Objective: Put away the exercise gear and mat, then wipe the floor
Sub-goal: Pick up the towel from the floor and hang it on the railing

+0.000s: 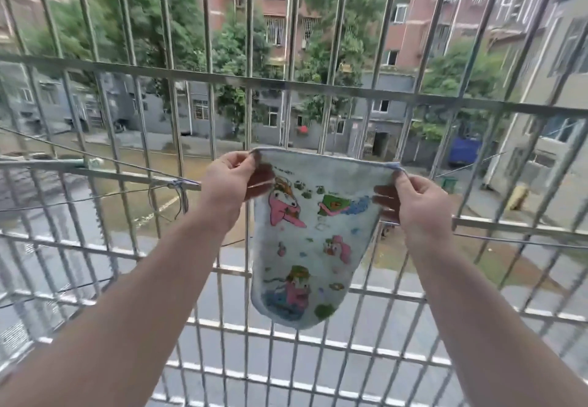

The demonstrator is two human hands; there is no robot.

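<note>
A small pale blue cloth [305, 241] printed with pink and green cartoon figures hangs spread out in front of me. My left hand [229, 181] pinches its top left corner. My right hand [416, 203] pinches the top right corner, so the top edge is stretched between both hands. The cloth's lower end dangles free and narrows to a rounded tip. Both arms reach out toward a metal window cage. No mat or exercise gear is in view.
A steel bar cage [286, 85] encloses the space ahead and below, with a grid floor [286, 359]. Thin wires [95, 196] and a rod [41, 163] run across at the left. Beyond lie a wet street, trees and apartment blocks.
</note>
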